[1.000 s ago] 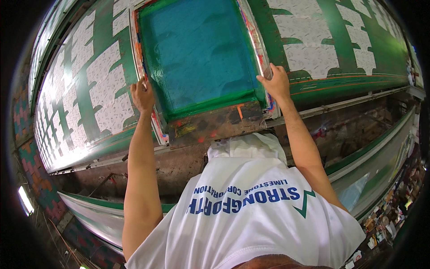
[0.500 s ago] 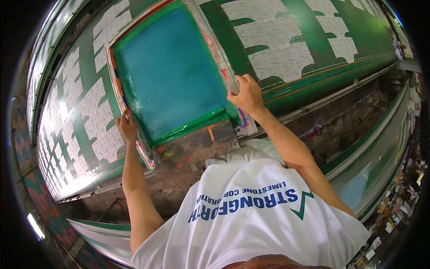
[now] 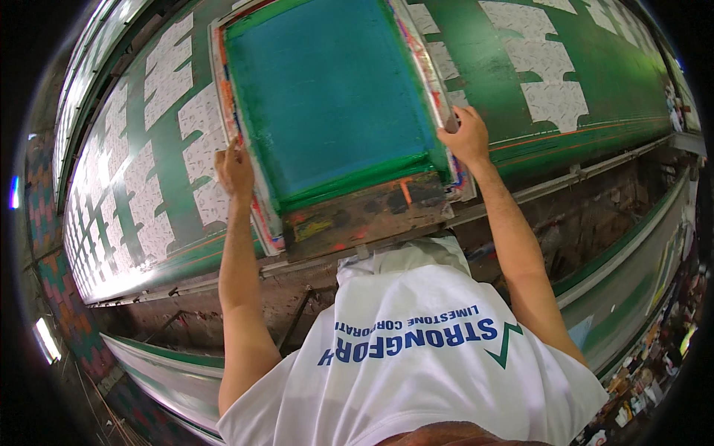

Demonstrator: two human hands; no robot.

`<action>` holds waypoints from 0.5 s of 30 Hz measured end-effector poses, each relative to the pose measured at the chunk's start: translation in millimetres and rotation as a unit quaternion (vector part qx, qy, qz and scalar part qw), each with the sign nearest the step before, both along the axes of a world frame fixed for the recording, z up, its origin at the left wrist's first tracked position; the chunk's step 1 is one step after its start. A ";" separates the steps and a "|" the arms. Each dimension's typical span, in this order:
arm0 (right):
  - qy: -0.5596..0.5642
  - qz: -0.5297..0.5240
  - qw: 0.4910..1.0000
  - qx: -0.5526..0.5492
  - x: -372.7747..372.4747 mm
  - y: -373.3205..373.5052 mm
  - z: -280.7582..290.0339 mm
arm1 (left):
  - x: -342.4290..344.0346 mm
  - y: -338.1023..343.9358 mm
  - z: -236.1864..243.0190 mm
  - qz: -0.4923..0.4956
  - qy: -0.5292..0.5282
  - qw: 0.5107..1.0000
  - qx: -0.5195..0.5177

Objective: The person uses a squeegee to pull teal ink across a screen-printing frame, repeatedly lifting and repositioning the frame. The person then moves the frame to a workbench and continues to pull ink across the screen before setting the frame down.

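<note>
— Gripping what? 
— Both: left hand (image 3: 235,169) and right hand (image 3: 467,135) clasp the printing screen (image 3: 331,111) side rails, at the table's (image 3: 595,82) near edge. 
— Progress? 
— Many white panels (image 3: 547,82) look printed; this placement seems underway.

Long green worktop (image 3: 595,82) runs diagonally across the view, covered with rows of white patterned printed panels (image 3: 550,97); metal rail (image 3: 565,182) follows its near edge. Below it, a dark, stained underframe (image 3: 245,305), then a second long, pale green-edged worktop (image 3: 163,372) nearer the lower edge. Patterned tile floor (image 3: 59,290) in red and green at far left, with a bright tube light (image 3: 47,340) reflecting low on that side; cluttered small items (image 3: 654,364) at lower right, too small to identify.
</note>
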State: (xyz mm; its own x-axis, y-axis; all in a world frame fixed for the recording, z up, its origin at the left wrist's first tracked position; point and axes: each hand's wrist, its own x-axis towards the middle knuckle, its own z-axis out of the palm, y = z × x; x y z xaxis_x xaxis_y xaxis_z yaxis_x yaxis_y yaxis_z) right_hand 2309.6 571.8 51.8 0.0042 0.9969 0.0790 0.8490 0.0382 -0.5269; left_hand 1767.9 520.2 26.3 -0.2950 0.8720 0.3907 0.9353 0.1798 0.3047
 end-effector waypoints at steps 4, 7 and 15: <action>-0.007 -0.005 1.000 -0.016 83.2 15.2 -11.3 | 91.3 13.9 -7.8 0.018 -0.013 1.000 -0.020; 0.015 -0.013 0.999 -0.045 122.4 15.3 -16.2 | 130.9 15.3 -9.2 0.003 -0.017 1.000 -0.011; 0.029 -0.014 0.997 -0.066 165.8 7.3 -19.0 | 176.3 7.3 -14.8 0.004 -0.006 1.000 0.015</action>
